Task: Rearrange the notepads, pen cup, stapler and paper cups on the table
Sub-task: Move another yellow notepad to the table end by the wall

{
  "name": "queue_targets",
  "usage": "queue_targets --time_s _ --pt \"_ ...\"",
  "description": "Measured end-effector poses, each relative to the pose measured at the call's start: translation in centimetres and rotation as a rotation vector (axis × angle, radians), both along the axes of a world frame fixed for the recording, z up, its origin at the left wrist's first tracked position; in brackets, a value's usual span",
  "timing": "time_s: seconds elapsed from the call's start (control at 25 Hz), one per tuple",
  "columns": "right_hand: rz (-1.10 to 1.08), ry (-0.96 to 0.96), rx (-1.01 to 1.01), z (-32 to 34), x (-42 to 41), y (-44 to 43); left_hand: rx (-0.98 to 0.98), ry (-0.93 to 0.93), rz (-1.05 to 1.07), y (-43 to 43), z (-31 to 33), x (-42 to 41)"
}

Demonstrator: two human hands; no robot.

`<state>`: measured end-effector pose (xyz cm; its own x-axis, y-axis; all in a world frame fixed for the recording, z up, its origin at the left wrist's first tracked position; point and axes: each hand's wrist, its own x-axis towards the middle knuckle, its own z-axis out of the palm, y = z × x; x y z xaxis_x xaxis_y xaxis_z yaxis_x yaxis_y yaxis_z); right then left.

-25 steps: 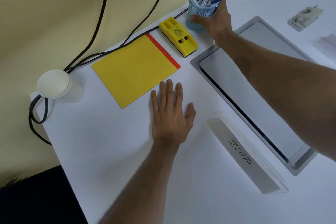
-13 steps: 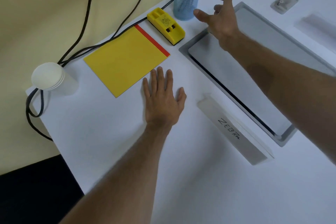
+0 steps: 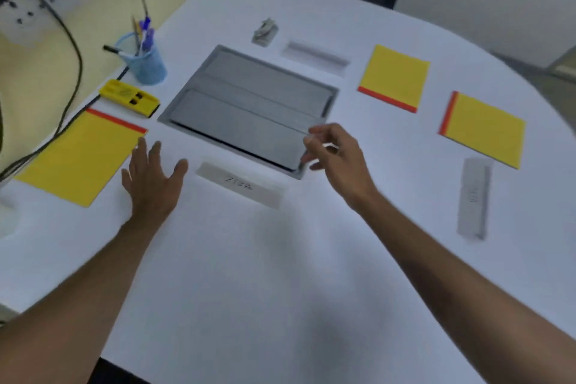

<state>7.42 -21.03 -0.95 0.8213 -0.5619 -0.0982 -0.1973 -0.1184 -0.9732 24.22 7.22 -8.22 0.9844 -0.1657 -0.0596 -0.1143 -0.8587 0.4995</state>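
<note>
Three yellow notepads (image 3: 393, 76) with red-bound edges, left hand (image 3: 152, 179) flat, right hand (image 3: 338, 156) loosely curled, both empty

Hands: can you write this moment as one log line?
left hand: flat on white table | right hand: open, empty | blue mesh pen cup: untouched

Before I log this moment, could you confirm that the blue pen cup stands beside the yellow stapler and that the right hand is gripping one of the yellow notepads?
Not quite. In the head view the right hand is empty, hovering over the grey panel's corner; it grips no notepad. The blue pen cup does stand beside the yellow stapler.
</note>
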Motion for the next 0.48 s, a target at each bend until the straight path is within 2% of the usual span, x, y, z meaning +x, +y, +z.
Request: queue_targets --time_s 0.12,0.24,0.48 --pt "-0.033 0.067 0.038 1.7 -8.0 -2.1 -0.143 -0.048 -0.009 -3.7 5.7 -6.8" --pt "-0.07 0.117 0.08 3.0 -15.9 -3.7 -0.209 -0.06 -0.133 -7.3 10.2 -14.4" --pt "-0.155 0.178 0.103 4.5 -28.4 -5.1 -0.32 0.008 -0.34 -12.7 14.9 -26.6"
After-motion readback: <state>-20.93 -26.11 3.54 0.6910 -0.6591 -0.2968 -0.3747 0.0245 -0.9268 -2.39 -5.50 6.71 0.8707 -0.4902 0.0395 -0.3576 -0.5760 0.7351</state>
